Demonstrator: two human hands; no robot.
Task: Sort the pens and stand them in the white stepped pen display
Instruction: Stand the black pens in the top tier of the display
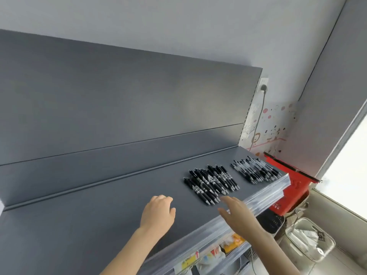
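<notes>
Rightward, red basket [297, 184] beyond pens [212, 181].

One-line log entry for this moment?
pens: nearer pile, farther pile, on shelf | left hand: empty | right hand: open, beside nearer pile | display: unseen

Your left grip [157, 212] and right grip [237, 214] are bare hands. Both your forearms [127, 253] run bare from wrist to the lower frame edge.

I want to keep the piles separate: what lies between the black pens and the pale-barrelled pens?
Nothing: in the head view, only bare grey shelf separates the black pens from the pale-barrelled pens.
</notes>
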